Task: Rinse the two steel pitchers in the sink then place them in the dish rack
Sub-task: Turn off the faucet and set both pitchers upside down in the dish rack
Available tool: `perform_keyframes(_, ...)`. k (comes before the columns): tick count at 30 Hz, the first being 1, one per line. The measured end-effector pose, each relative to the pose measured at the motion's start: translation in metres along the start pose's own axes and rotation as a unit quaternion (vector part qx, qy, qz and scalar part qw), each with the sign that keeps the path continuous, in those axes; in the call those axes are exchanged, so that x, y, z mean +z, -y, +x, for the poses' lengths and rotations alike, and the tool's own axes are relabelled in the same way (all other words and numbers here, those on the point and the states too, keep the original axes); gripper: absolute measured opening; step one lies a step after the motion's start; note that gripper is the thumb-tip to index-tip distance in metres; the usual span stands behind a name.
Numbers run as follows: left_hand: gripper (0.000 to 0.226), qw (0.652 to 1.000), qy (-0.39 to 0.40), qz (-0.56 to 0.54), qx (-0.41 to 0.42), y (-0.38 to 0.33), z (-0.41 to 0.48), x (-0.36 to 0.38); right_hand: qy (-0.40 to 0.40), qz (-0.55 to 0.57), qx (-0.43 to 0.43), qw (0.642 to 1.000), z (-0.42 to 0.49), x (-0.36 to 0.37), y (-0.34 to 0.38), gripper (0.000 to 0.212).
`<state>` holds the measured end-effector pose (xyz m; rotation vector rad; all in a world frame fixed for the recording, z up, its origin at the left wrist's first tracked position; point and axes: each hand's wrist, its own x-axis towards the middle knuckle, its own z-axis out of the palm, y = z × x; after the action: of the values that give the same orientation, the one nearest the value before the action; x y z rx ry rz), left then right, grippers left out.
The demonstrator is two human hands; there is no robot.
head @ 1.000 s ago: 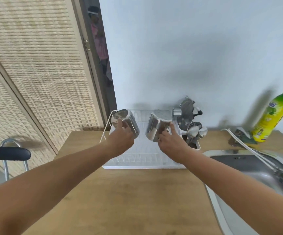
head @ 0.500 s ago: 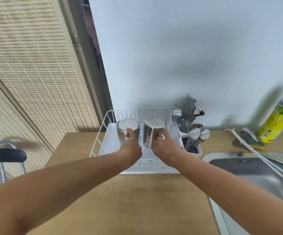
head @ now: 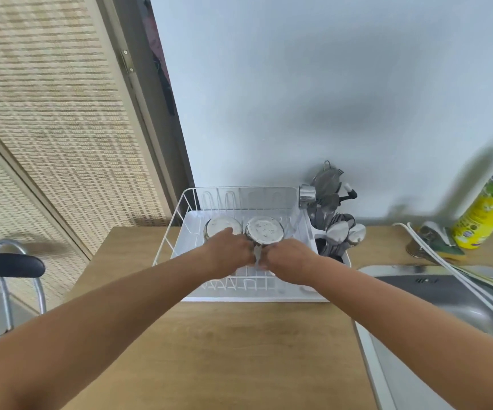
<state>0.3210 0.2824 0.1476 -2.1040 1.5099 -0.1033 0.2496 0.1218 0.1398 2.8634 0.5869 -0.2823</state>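
Both steel pitchers now stand upside down inside the white dish rack (head: 180, 229), their flat bottoms facing up: the left pitcher (head: 221, 226) and the right pitcher (head: 264, 230) are just beside each other in the middle of the rack. Half a second ago they were higher and more of their shiny walls was visible; now they sit lower, and mostly the round bottoms show. The left hand (head: 229, 254) is closed around the near side of the left pitcher, with one finger over the edge of its bottom. The right hand (head: 288, 260) is at the near side of the right pitcher, where a piece of shiny metal shows between the two hands, but I cannot tell if the fingers are holding it or only touching. Both hands are lower and closer together than before. The rack stands on the wooden counter (head: 224, 350), against the far wall. At its right end a cutlery holder (head: 335, 232) is full of spoons and ladles. Further right are the steel sink (head: 446, 300), the white tap (head: 434, 255) and a yellow-green soap bottle (head: 487, 208). At the far left, a black chair (head: 10, 266) stands on the floor.
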Motion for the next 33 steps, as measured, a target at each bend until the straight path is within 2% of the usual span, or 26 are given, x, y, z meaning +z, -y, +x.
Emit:
perform_keyframes(3,0.026,0.973,-0.106,-0.145,-0.145,0.020,-0.007,0.000,-0.151,0.157,0.085,0.972,0.000,0.002,-0.006,0.028)
perform_keyframes(5,0.053,0.922,-0.110,-0.257,-0.268,0.033,-0.010,0.005,-0.198,0.221,0.165,0.941,0.005,0.001,-0.011,0.050)
perform_keyframes(7,0.090,0.875,-0.048,-0.354,-0.328,0.042,-0.011,0.012,-0.155,0.298,0.218,0.916,0.014,-0.001,-0.015,0.084)
perform_keyframes(9,0.107,0.855,0.004,-0.405,-0.325,0.043,-0.010,0.018,-0.093,0.340,0.231,0.907,0.026,0.001,-0.019,0.098)
perform_keyframes(10,0.107,0.850,0.016,-0.420,-0.318,0.042,-0.008,0.020,-0.073,0.348,0.230,0.906,0.031,0.005,-0.022,0.095)
perform_keyframes(14,0.099,0.841,0.004,-0.436,-0.321,0.040,-0.006,0.024,-0.091,0.385,0.244,0.885,0.043,0.003,-0.027,0.047)
perform_keyframes(16,0.099,0.844,0.003,-0.426,-0.327,0.042,-0.006,0.024,-0.094,0.392,0.272,0.874,0.047,-0.003,-0.027,0.043)
perform_keyframes(20,0.104,0.852,0.015,-0.395,-0.344,0.042,-0.003,0.027,-0.069,0.355,0.296,0.884,0.055,-0.004,-0.022,0.061)
perform_keyframes(26,0.110,0.855,0.018,-0.386,-0.347,0.042,-0.001,0.029,-0.078,0.352,0.268,0.893,0.051,0.010,-0.020,0.083)
perform_keyframes(30,0.108,0.851,0.017,-0.392,-0.348,0.040,-0.003,0.027,-0.096,0.351,0.277,0.889,0.049,0.013,-0.014,0.086)
perform_keyframes(33,0.110,0.847,0.019,-0.407,-0.341,0.038,-0.006,0.025,-0.078,0.355,0.273,0.890,0.043,0.008,-0.014,0.087)
